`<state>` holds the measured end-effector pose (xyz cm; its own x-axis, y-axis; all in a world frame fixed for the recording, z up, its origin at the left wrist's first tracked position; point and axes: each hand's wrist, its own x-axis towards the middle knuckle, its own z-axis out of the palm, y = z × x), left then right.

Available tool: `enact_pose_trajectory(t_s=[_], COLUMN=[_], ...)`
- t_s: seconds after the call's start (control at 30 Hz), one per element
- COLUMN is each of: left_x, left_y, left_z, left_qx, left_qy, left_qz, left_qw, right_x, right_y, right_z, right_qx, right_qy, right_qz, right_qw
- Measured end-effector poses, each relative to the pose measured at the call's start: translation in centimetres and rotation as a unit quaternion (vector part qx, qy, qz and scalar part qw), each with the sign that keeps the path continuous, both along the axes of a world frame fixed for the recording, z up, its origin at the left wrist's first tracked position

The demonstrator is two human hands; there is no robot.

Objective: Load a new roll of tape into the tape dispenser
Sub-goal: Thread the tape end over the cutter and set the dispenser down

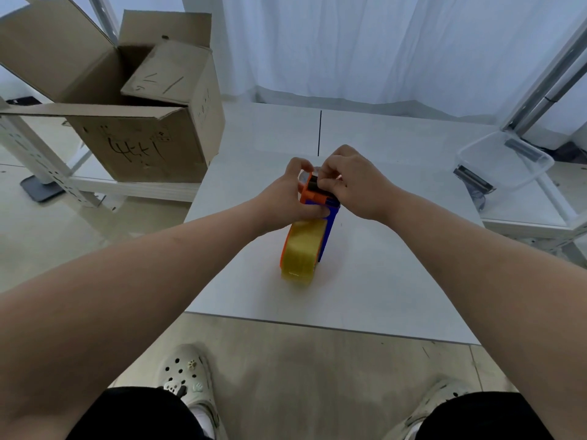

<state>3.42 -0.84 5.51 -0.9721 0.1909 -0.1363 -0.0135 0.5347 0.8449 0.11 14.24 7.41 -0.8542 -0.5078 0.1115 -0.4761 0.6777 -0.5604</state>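
**A:** Start nearest you. Where's the roll?

**B:** The yellow tape roll point(303, 249) is already seated in the tape dispenser point(317, 217), at the end closest to you, resting on the white surface point(397, 265). You've got the dispenser lying lengthwise, roll end towards you and head end away, which I'd judge keeps the head up where both hands can work it.

**A:** And the hands?

**B:** Your left hand point(290, 198) is closed around the dispenser's left side just beyond the roll, fingers curled onto the orange frame, steadying it. Your right hand point(352, 182) is at the far end of the dispenser, fingertips pinched together on the black-and-orange head. It looks like you're threading the tape's free end through there, though the strip itself is hidden under your fingers, so I can't say for sure.

**A:** Anything in the way?

**B:** Not close to the dispenser; the surface around it is bare. Beyond and left of the dispenser sits an open cardboard box point(143, 128), off the surface on a lower shelf. Beyond and right of the dispenser is a clear plastic container point(505, 163), well apart. Neither crowds your hands. The real obstacle is your own fingers covering the head.
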Motion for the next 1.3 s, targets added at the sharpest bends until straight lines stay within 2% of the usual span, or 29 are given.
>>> enact_pose_trajectory(t_s=[0.27,0.43,0.6,0.97,1.3], left_x=[0.1,0.0,-0.3,-0.5,-0.2], left_y=[-1.3,-1.7,-2.0,-2.4,-2.3], left_z=[-0.6,0.0,0.3,0.1,0.8], left_qx=[0.026,0.055,0.078,0.070,0.054], left_qy=[-0.079,-0.050,-0.062,-0.057,-0.005], left_qz=[-0.023,-0.031,-0.059,-0.037,-0.016], left_qw=[0.996,0.997,0.993,0.995,0.998], right_x=[0.1,0.2,0.3,0.6,0.2], right_y=[0.7,1.1,0.9,1.0,1.5], right_z=[0.5,0.7,0.6,0.8,0.6], right_qx=[0.021,0.016,0.033,0.053,0.067], right_qy=[0.008,-0.009,0.004,-0.018,0.010], right_qz=[-0.013,-0.015,0.000,0.018,-0.034], right_qw=[1.000,1.000,0.999,0.998,0.997])
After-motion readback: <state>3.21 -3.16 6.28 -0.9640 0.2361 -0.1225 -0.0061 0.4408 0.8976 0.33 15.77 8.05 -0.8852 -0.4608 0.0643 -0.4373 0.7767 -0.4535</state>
